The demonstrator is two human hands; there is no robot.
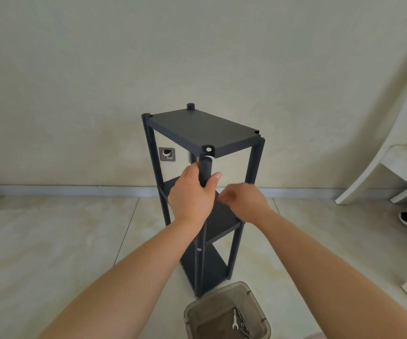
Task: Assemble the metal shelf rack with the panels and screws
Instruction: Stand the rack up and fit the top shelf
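The tall, dark grey metal shelf rack [201,192] stood upright on the pale tiled floor [50,241] close to the cream wall, with three flat panels in place and its top panel [202,129] sitting level on three of its corner posts. The left hand [192,194] was wrapped around the short dark cylindrical post [205,172] at the near corner, just below the panel's open corner hole [208,149], where a pale gap showed between post and panel. The right hand [243,201] hung blurred beside it, fingers loosely curled; whether it pinched a screw could not be told. A translucent brown plastic tub [227,311] near the rack's foot held a small silver wrench [234,320] and loose screws [244,329]. If the post were not lined up squarely under the hole, the thread might cross or the panel tilt; leaning on the narrow rack could tip it.
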